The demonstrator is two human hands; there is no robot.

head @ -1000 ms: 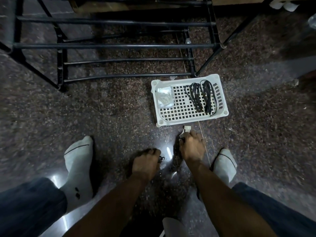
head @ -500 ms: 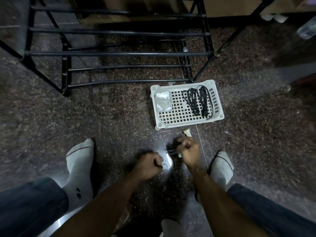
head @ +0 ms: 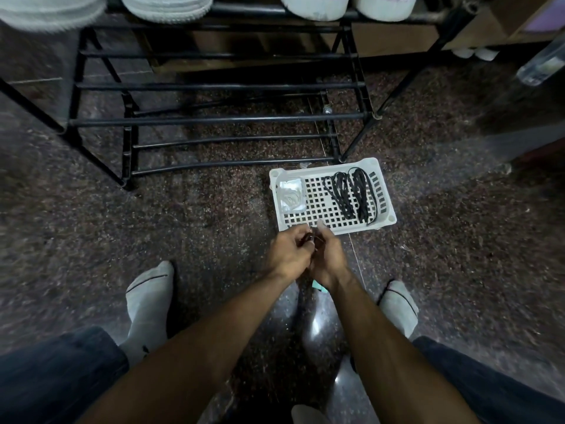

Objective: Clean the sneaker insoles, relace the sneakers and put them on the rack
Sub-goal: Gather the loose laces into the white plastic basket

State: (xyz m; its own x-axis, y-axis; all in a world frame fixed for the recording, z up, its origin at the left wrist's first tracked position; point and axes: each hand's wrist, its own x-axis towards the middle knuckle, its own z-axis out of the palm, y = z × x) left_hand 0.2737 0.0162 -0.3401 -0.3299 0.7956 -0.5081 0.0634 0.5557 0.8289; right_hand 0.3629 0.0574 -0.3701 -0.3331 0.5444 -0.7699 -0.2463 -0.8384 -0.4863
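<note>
Both hands meet just near of the white tray (head: 385, 195). My left hand (head: 289, 250) and right hand (head: 325, 255) have fingers pinched together on sth small and dark, too blurred to name. Black laces (head: 351, 194) lie bundled in the tray's right half: light, limp, tangle-prone, so best taken by the stiff tips. Sneakers (head: 315, 6) sit far, on the rack (head: 214, 120) top, soles toward me.
</note>
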